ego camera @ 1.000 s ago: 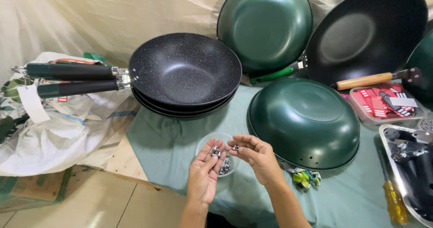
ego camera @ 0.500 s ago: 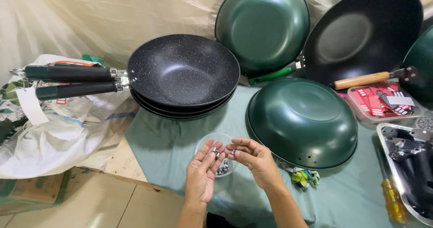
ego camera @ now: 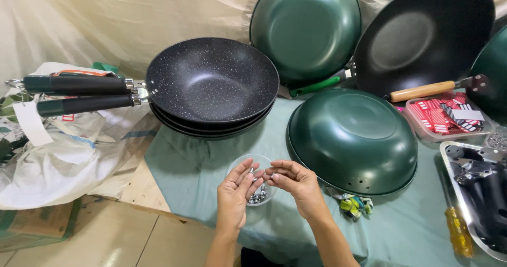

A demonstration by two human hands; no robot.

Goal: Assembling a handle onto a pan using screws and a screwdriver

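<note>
Barely shifted, left hand and right hand pinch small screws above clear bowl.

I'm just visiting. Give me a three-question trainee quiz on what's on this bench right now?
1. True or false: the green wok nearest the hands lies upside down.
2. What is under the left hand and right hand? A. a clear bowl of small metal parts B. a red tray C. a screwdriver
3. What colour is the screwdriver handle?

Key: 1 true; 2 A, the bowl; 3 yellow.
</note>
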